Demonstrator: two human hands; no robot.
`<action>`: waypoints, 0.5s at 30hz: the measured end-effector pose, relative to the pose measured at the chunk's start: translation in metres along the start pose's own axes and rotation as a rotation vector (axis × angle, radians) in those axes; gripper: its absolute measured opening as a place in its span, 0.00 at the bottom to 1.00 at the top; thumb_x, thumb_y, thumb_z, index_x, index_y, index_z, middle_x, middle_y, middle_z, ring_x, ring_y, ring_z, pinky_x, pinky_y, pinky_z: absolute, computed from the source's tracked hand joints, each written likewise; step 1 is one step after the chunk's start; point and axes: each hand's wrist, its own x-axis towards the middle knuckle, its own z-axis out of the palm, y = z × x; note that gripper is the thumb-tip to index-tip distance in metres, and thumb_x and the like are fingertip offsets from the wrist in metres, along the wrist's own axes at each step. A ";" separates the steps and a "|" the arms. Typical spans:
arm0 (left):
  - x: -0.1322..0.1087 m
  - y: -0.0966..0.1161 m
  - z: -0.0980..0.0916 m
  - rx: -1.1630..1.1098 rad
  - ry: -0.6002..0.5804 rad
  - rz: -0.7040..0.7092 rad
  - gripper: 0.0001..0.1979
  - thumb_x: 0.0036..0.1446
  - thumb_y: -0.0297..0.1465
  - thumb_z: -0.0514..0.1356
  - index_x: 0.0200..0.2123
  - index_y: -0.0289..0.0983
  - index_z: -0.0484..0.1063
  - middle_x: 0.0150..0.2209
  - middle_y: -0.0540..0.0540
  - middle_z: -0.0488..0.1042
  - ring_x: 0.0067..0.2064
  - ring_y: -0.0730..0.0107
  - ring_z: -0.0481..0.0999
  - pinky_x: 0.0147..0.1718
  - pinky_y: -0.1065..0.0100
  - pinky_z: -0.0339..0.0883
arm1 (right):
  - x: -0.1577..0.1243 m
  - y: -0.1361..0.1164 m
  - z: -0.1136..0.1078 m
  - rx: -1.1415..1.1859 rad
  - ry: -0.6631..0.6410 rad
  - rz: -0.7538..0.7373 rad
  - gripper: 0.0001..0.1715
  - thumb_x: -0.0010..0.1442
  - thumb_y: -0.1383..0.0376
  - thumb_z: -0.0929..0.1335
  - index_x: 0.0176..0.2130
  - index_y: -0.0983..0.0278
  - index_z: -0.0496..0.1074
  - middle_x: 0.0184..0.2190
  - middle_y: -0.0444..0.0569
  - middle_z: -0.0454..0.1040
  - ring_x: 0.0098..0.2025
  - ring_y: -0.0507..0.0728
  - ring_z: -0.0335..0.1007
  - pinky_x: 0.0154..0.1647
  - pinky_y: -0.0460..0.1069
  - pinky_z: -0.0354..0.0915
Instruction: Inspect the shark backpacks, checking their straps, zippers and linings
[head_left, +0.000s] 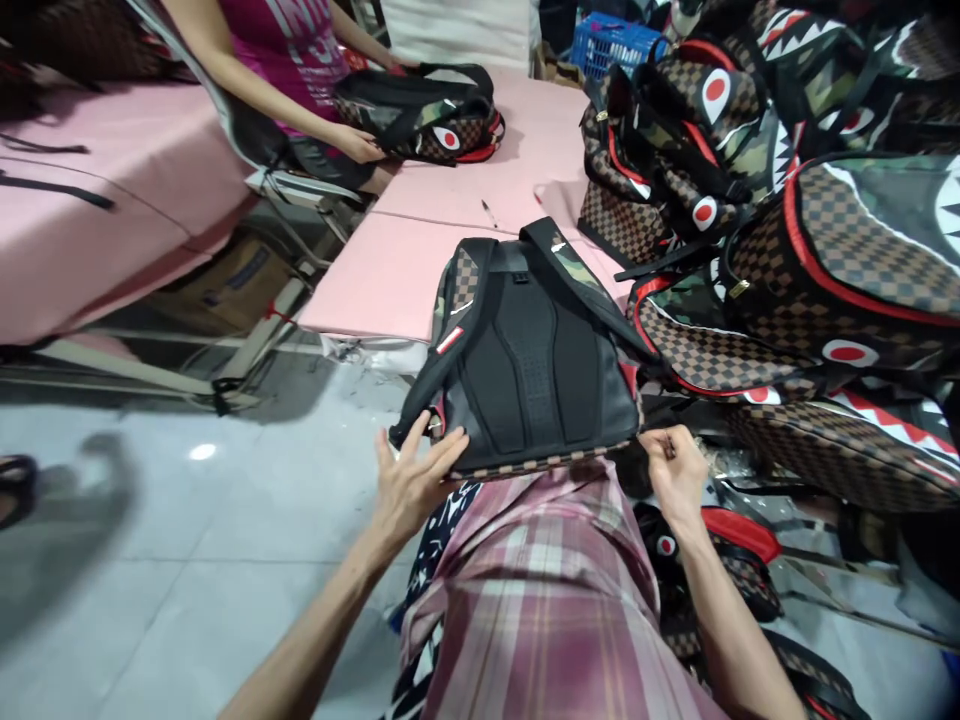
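A black backpack (536, 370) with a checkered and camouflage trim lies with its padded back panel and shoulder straps facing up, its lower edge toward me at my lap. My left hand (416, 470) rests at its lower left corner, fingers spread over the edge and the strap end. At the lower right corner, my right hand (673, 465) is closed, thumb and fingers pinched together beside the bag's edge; what they hold is too small to make out.
Checkered bags (855, 260) are piled at the right, with more below. Across the pink table (405, 225), a person in a magenta shirt (289, 60) handles another bag (427, 115). A pen (489, 213) lies on the table. A blue basket (611, 45) stands behind.
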 end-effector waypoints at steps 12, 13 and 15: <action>0.024 0.013 0.007 -0.755 -0.173 -0.778 0.27 0.56 0.40 0.54 0.58 0.39 0.58 0.57 0.39 0.63 0.56 0.59 0.66 0.51 0.58 0.63 | 0.029 0.050 0.035 0.286 -0.234 0.440 0.29 0.48 0.48 0.68 0.43 0.66 0.70 0.28 0.46 0.70 0.29 0.53 0.63 0.33 0.48 0.60; 0.036 0.012 0.014 -0.852 -0.109 -0.910 0.28 0.56 0.40 0.54 0.59 0.39 0.55 0.59 0.38 0.60 0.57 0.60 0.64 0.51 0.59 0.63 | 0.030 0.051 0.041 0.273 -0.221 0.446 0.30 0.48 0.48 0.68 0.43 0.66 0.69 0.29 0.46 0.70 0.29 0.53 0.63 0.34 0.49 0.60; 0.062 0.006 0.027 -0.990 0.026 -1.092 0.28 0.57 0.40 0.53 0.59 0.38 0.54 0.61 0.38 0.57 0.59 0.61 0.62 0.53 0.61 0.61 | 0.029 0.051 0.051 0.262 -0.189 0.454 0.30 0.48 0.47 0.67 0.43 0.66 0.68 0.30 0.47 0.70 0.31 0.54 0.63 0.35 0.50 0.60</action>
